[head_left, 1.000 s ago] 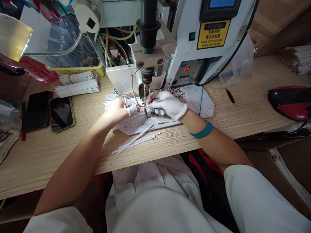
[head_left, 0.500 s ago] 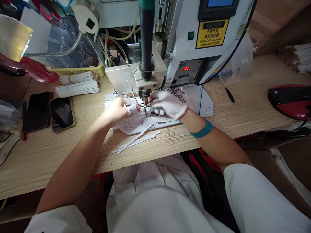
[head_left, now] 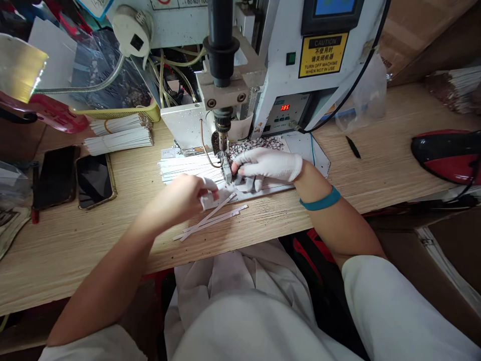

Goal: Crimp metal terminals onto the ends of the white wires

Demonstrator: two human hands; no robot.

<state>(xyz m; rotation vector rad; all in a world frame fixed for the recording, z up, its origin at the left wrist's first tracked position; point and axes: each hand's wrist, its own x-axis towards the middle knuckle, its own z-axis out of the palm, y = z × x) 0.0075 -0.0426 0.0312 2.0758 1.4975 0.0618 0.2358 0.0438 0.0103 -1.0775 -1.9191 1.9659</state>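
Observation:
My left hand [head_left: 186, 195], bare with white finger wraps, is closed in a pinch over the loose white strips [head_left: 210, 219] near the table's front edge; what it pinches I cannot make out. My right hand [head_left: 268, 164], in a white glove, rests with fingers stretched toward the small metal block [head_left: 228, 173] under the machine's press head [head_left: 222, 123]. A fanned row of white strips [head_left: 188, 168] lies left of the block. A patch of small dark and white bits [head_left: 251, 145] sits behind my right hand.
The white machine [head_left: 285, 65] with a yellow caution label [head_left: 322, 55] and red digit display [head_left: 284, 108] stands at the back. Two phones [head_left: 93, 180] lie at left, bundled strips [head_left: 118, 138] behind them, a yellow basket [head_left: 116, 111], a red and black object [head_left: 447, 155] at right.
My left hand has pulled back from under the press head toward the loose strips at the front edge. The press head came down, then rose again. My right hand's fingers have flattened out.

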